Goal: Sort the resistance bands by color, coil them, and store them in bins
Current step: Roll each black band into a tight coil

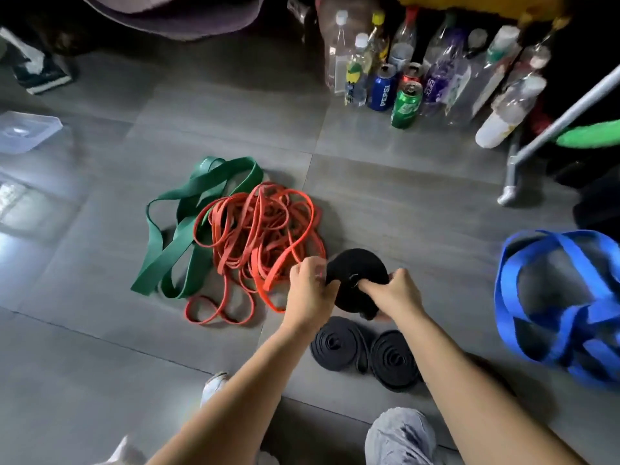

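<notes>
Both my hands hold a coiled black band (pixel 352 266) just above the floor. My left hand (pixel 310 290) grips its left edge and my right hand (pixel 392 293) pinches it at the centre and lower right. Below it two coiled black bands (pixel 339 345) (pixel 396 359) lie flat side by side on the floor. Left of my hands is a tangled heap of thin orange bands (pixel 258 236), overlapping several wide green bands (pixel 188 213). Loose blue bands (pixel 563 303) are piled at the right.
A clear plastic bin (pixel 23 129) sits on the grey tiled floor at far left. Several bottles and cans (pixel 406 102) stand at the back right. A metal rack leg (pixel 513 172) slants in at right. My knee (pixel 399 434) shows at the bottom.
</notes>
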`<act>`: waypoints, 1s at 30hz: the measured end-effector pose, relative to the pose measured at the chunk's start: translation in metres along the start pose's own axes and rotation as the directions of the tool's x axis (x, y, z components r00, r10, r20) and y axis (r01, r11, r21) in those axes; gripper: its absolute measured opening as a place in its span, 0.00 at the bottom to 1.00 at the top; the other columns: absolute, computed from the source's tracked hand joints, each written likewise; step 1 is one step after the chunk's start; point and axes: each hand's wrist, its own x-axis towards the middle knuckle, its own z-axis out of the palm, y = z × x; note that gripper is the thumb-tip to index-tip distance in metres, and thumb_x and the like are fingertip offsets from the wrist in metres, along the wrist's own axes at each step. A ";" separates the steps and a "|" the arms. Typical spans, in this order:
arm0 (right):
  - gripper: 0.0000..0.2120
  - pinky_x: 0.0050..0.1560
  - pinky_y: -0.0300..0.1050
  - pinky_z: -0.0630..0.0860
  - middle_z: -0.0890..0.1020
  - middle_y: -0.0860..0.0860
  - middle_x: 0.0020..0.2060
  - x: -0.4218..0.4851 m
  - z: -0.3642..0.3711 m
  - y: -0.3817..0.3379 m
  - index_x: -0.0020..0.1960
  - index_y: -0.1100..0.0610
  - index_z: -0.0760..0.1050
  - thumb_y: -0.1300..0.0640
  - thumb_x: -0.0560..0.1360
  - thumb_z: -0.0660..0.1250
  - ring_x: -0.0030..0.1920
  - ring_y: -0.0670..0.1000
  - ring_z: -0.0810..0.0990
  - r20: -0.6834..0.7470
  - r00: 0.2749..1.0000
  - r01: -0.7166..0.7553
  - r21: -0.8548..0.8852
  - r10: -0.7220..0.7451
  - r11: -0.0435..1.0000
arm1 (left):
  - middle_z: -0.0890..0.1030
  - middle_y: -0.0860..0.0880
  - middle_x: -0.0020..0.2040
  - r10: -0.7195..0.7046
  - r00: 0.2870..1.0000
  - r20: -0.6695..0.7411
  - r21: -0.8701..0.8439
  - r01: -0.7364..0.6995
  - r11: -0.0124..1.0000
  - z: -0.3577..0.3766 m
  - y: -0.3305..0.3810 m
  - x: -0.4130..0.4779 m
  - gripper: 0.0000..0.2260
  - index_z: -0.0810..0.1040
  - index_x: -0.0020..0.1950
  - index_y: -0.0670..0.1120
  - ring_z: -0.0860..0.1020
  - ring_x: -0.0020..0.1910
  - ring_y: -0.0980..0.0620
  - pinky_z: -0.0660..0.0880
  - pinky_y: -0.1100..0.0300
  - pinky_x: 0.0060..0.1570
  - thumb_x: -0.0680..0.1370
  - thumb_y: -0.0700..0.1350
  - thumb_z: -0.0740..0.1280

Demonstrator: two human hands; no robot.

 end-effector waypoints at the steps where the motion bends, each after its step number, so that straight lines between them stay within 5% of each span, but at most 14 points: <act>1: 0.27 0.33 0.44 0.65 0.75 0.55 0.46 0.014 0.010 0.005 0.52 0.59 0.67 0.44 0.64 0.73 0.43 0.55 0.73 0.003 0.998 -0.055 0.024 0.055 0.998 | 0.69 0.45 0.60 -0.021 1.000 0.009 -0.005 0.022 1.000 0.009 -0.010 0.006 0.18 0.71 0.62 0.47 0.75 0.57 0.46 0.74 0.54 0.56 0.73 0.36 0.65; 6: 0.31 0.37 0.43 0.70 0.79 0.61 0.52 0.070 0.049 0.032 0.57 0.64 0.70 0.45 0.64 0.73 0.50 0.59 0.79 0.030 0.976 -0.216 0.067 0.214 0.974 | 0.72 0.45 0.63 -0.113 0.985 0.132 0.046 0.108 0.993 0.040 -0.047 0.047 0.22 0.68 0.71 0.43 0.71 0.66 0.44 0.71 0.47 0.63 0.76 0.35 0.60; 11: 0.28 0.35 0.48 0.82 0.82 0.59 0.48 0.103 0.061 0.049 0.54 0.65 0.76 0.47 0.63 0.74 0.40 0.57 0.83 0.067 0.945 -0.327 0.137 0.321 0.935 | 0.78 0.46 0.55 -0.327 0.914 0.239 -0.074 0.353 0.933 0.059 -0.061 0.076 0.21 0.68 0.71 0.44 0.77 0.46 0.48 0.76 0.49 0.53 0.78 0.35 0.59; 15: 0.24 0.22 0.41 0.77 0.80 0.59 0.49 0.101 0.068 0.068 0.52 0.65 0.75 0.49 0.65 0.75 0.31 0.53 0.81 0.106 0.912 -0.409 0.157 0.397 0.899 | 0.75 0.43 0.63 -0.393 0.869 0.299 -0.073 0.432 0.899 0.071 -0.071 0.077 0.22 0.66 0.72 0.43 0.74 0.49 0.49 0.76 0.51 0.51 0.78 0.33 0.58; 20: 0.17 0.22 0.41 0.76 0.80 0.57 0.41 0.102 0.070 0.073 0.42 0.63 0.73 0.50 0.68 0.73 0.26 0.57 0.82 0.198 0.867 -0.495 0.245 0.457 0.834 | 0.76 0.43 0.59 -0.381 0.867 0.320 -0.092 0.429 0.899 0.071 -0.072 0.085 0.20 0.69 0.70 0.40 0.75 0.46 0.49 0.75 0.59 0.44 0.78 0.32 0.57; 23: 0.15 0.26 0.46 0.79 0.79 0.60 0.44 0.106 0.072 0.069 0.38 0.61 0.72 0.52 0.68 0.73 0.31 0.60 0.83 0.241 0.862 -0.505 0.354 0.445 0.787 | 0.77 0.42 0.55 -0.351 0.887 0.301 -0.115 0.399 0.910 0.071 -0.069 0.091 0.20 0.71 0.69 0.40 0.76 0.43 0.49 0.76 0.54 0.48 0.77 0.32 0.58; 26: 0.14 0.29 0.49 0.81 0.79 0.61 0.45 0.105 0.078 0.064 0.43 0.64 0.73 0.54 0.69 0.72 0.31 0.60 0.83 0.277 0.854 -0.520 0.450 0.440 0.726 | 0.78 0.40 0.55 -0.316 0.904 0.287 -0.098 0.356 0.929 0.072 -0.066 0.098 0.19 0.71 0.68 0.40 0.77 0.48 0.46 0.76 0.48 0.54 0.77 0.33 0.58; 30: 0.16 0.29 0.46 0.79 0.79 0.59 0.45 0.104 0.082 0.066 0.50 0.61 0.72 0.50 0.72 0.69 0.34 0.59 0.83 0.325 0.826 -0.557 0.339 0.461 0.758 | 0.77 0.42 0.51 -0.298 0.900 0.317 0.034 0.303 0.952 0.071 -0.069 0.098 0.20 0.72 0.68 0.43 0.75 0.44 0.46 0.75 0.53 0.46 0.77 0.34 0.58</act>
